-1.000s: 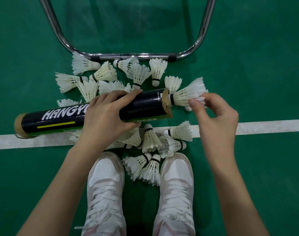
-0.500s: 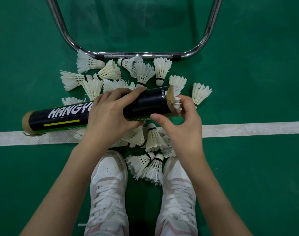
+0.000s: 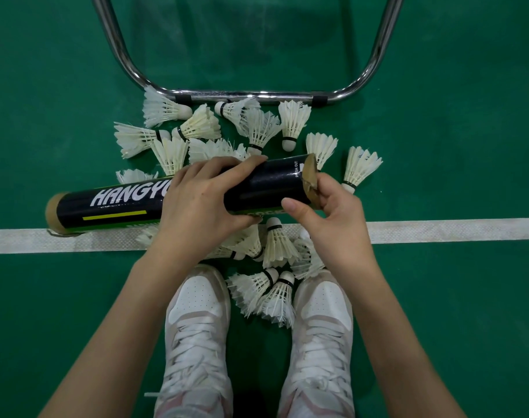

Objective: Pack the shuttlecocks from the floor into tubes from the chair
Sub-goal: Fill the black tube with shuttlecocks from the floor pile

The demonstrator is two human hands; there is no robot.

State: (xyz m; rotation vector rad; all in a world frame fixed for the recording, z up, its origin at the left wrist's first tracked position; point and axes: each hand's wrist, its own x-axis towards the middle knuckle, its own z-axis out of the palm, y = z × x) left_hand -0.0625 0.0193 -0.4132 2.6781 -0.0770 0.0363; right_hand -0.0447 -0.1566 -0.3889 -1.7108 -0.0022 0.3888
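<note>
A person's left hand (image 3: 200, 206) wraps its grip around the middle of a black tube (image 3: 172, 200) held level above a green floor (image 3: 438, 297), while the right hand (image 3: 329, 212) curls at the tube's open cardboard end, thumb against its side. Loose white shuttlecocks (image 3: 257, 128) lie scattered beneath the tube, between a chrome chair leg (image 3: 245, 94) and two white shoes (image 3: 197, 321), across a white line (image 3: 438, 230).

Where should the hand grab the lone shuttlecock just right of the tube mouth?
Shuttlecock: take it at the black-banded cork base, its lower end beside the right hand. Come from below-right; the feathers flare upward, fragile, and the tube blocks the left.
</note>
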